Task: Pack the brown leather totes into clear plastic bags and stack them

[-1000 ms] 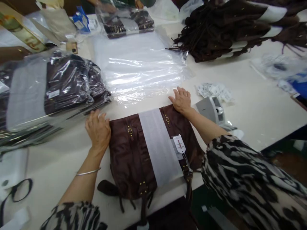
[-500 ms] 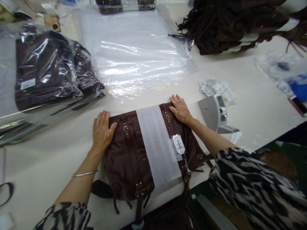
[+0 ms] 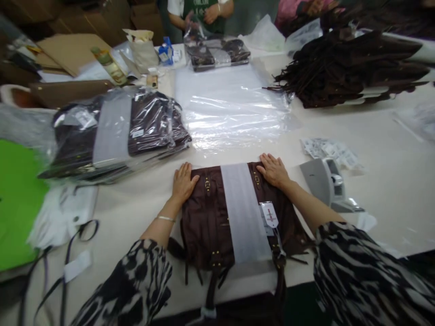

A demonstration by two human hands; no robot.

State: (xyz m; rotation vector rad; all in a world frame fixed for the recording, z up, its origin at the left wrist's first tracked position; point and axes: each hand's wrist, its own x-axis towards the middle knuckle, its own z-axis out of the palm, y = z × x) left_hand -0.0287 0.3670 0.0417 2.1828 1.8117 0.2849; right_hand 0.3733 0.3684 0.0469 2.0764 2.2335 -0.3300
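Observation:
A dark brown leather handbag point(image 3: 207, 217) lies flat on the table, its handles toward me. A strip of white tissue paper point(image 3: 243, 213) wraps around its middle, and a white hang tag point(image 3: 270, 215) rests on the bag to the right of the strip. My left hand point(image 3: 183, 183) lies at the bag's far left corner, fingers stretched out and pointing away from me. On the far right corner rests my right hand point(image 3: 274, 170), flat with its fingers extended. Neither hand grips anything. Small brass buckles show near both hands.
Bags in clear plastic point(image 3: 149, 122) lie at the left. Flat clear plastic sheets point(image 3: 231, 104) spread beyond my hands. A grey tape dispenser point(image 3: 319, 181) and small white packets point(image 3: 333, 151) sit at the right, brown bags point(image 3: 356, 68) behind them. A co-worker point(image 3: 204, 13) stands across the table.
The view has tilted up and swung left, bringing the far side of the table and a co-worker into sight. Both hands remain at the handbag's far corners.

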